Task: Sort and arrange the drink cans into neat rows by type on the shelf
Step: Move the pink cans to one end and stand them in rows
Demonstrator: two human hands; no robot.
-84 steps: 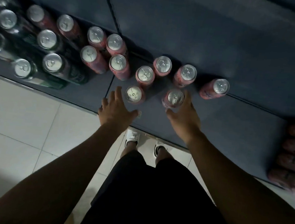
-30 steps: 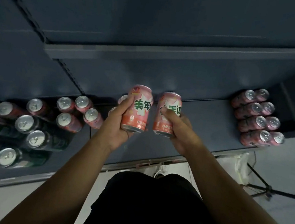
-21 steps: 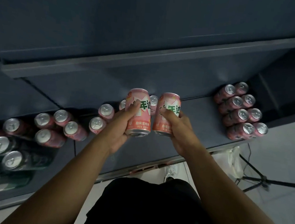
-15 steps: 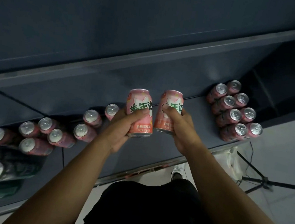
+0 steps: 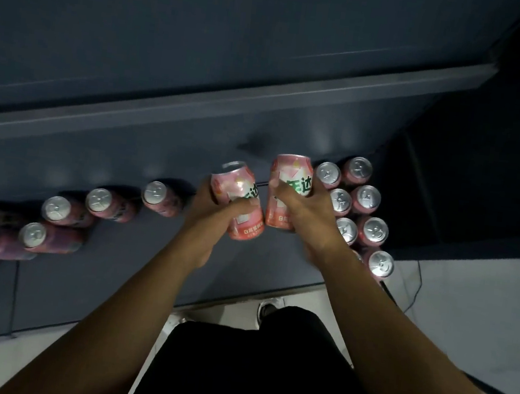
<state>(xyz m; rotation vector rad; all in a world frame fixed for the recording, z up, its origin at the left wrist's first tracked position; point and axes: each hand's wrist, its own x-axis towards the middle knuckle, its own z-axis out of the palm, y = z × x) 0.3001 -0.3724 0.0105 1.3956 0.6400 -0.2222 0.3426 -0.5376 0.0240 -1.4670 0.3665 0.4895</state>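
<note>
Head view: grips tilted pink can in left hand, fingers curled round it, above middle of shelf. Grips second pink can likewise in right hand, just beside packed can rows at shelf's right end.

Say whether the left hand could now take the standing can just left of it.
Probably not: the left hand is full, gripping a pink can, though nothing stands between it and the standing can.

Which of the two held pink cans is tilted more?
The can in the left hand: it leans, silver top showing, while the other can, in the right hand, is nearly straight.
</note>
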